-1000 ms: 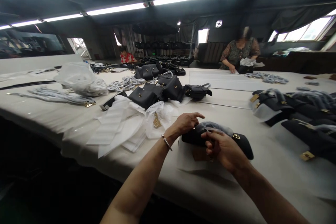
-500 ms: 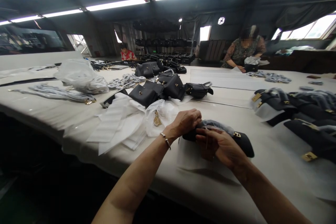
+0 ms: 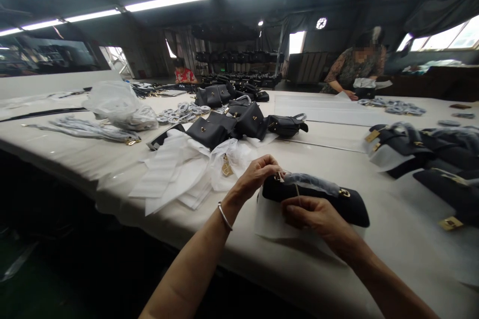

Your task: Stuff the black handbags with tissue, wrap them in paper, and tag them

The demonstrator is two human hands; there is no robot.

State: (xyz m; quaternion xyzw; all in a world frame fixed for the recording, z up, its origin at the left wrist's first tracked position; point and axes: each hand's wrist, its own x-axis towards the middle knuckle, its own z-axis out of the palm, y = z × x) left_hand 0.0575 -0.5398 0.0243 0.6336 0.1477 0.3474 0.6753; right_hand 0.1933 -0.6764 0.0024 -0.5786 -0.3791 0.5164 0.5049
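A black handbag (image 3: 350,208) rests on the table in front of me, white sheet wrap (image 3: 267,219) around its lower body. Clear plastic covers its handle (image 3: 312,183), which is fixed by gold-coloured rings. At the handle's left end, my left hand (image 3: 258,173) is closed in a pinch near the ring; what lies between its fingertips is hidden. Across the bag's near side, my right hand (image 3: 318,214) pinches a thin pale cord (image 3: 298,190) that runs up toward the handle. Whatever hangs below those fingers is out of sight.
Black handbags (image 3: 209,130) lie heaped beyond my hands, with white sheets (image 3: 164,172) and a plastic bag of gold tags (image 3: 226,165) nearby. Wrapped handbags (image 3: 441,189) stand at right. Wrapped straps (image 3: 86,128) lie left. A co-worker (image 3: 357,67) handles a bag across the table.
My right hand has drawn down and away from the handle, the cord stretched above its fingers. My left hand has shifted slightly left, uncovering the ring. The view has turned a little.
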